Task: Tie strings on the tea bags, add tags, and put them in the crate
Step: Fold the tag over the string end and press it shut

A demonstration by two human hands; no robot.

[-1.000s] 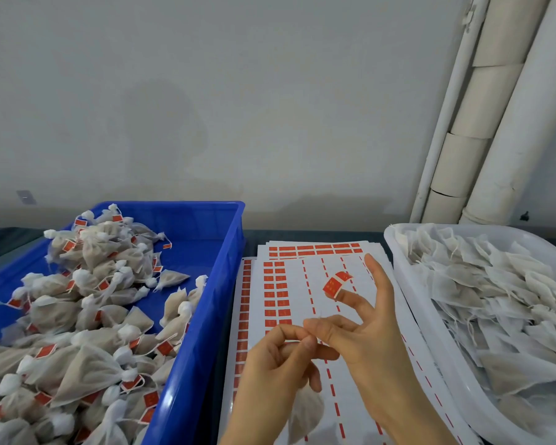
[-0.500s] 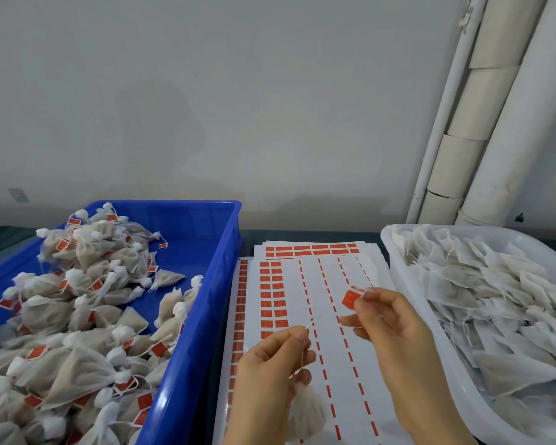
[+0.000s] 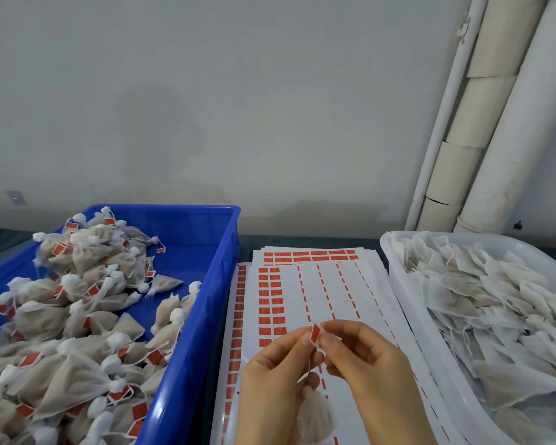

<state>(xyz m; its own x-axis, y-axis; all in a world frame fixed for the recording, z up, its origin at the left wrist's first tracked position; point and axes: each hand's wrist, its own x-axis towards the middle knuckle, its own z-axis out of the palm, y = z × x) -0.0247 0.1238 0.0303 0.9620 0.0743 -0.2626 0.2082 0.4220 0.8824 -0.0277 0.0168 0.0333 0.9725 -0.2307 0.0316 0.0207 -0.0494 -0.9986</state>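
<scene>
Tea bag (image 3: 315, 419) is dangling low at the near edge, hanging by its string (image 3: 309, 364) under the left hand (image 3: 270, 383). Both hands are meeting just above it: left thumb and forefinger are pinching the red tag (image 3: 315, 335) from one side, right hand (image 3: 366, 370) is pinching it from the other, remaining fingers curled. Looks like the tag is being folded over the string, so the trick is pressing both halves flat and square, string trapped in the crease, before letting go. Underneath, tag sheets (image 3: 334, 293) are lying on the counter (image 3: 308, 240), many rows already peeled. Left, the blue crate (image 3: 206, 300) is holding a heap of finished bags (image 3: 87, 284), tied and tagged; right, the white tub (image 3: 397, 284) is brimming with flat bags (image 3: 495, 300), none showing tags
</scene>
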